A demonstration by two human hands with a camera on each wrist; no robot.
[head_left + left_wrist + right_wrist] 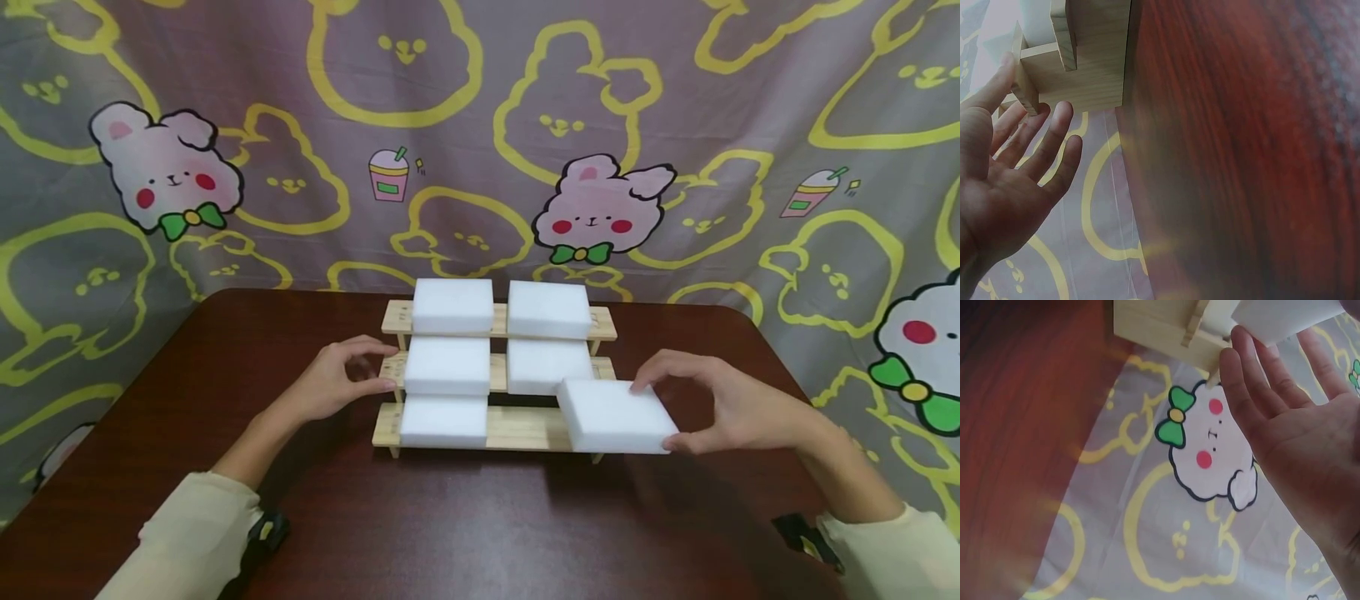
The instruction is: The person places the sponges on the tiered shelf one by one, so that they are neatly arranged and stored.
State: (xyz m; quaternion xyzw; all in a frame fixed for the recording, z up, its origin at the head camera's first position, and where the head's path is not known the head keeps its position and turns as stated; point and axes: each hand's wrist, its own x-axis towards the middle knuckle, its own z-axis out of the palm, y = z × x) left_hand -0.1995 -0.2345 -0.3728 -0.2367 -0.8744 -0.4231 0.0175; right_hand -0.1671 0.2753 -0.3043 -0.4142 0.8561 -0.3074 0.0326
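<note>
A three-tier wooden rack (pixel 525 427) stands on the table with white foam blocks on its steps. My left hand (pixel 341 379) grips the left end of its middle step, thumb at the front edge and fingers behind. In the left wrist view the thumb of that hand (pixel 1004 169) lies against the board. My right hand (pixel 738 408) pinches one white foam block (pixel 618 417) by its right side, tilted over the right end of the bottom step. In the right wrist view this block (pixel 1285 315) shows only in part, above the fingers of the hand (pixel 1316 425).
Two foam blocks (pixel 453 306) sit on the top step, two (pixel 447 364) on the middle, and one (pixel 444 419) at the bottom left. The dark wooden table (pixel 420 525) reaches back to a patterned curtain (pixel 465 125). Black straps (pixel 268 530) hang by the sleeves.
</note>
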